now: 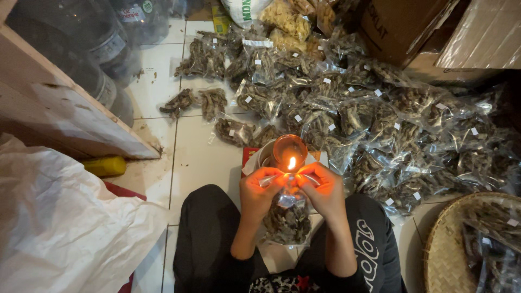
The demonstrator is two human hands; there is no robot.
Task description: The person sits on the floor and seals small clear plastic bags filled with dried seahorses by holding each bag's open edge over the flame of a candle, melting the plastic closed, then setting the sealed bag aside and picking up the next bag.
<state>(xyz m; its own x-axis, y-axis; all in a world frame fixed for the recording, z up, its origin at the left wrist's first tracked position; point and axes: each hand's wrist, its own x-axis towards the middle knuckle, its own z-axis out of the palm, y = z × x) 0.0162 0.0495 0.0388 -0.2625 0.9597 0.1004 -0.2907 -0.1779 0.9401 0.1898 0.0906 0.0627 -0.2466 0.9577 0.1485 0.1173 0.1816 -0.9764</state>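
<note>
Fingers of both hands (pixel 293 187) pinch shut a clear bag's (pixel 286 220) top beside the flame (pixel 292 162).

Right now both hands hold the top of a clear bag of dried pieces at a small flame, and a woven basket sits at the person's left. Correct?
Not quite. The head view shows the woven basket at the person's right, not left. The rest holds: the left hand and right hand pinch the top of the clear bag at the small flame.

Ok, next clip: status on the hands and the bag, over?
Left hand and right hand both pinching the top of a clear bag of dried bits. Bag top at the candle flame. Nothing in the way.
</note>
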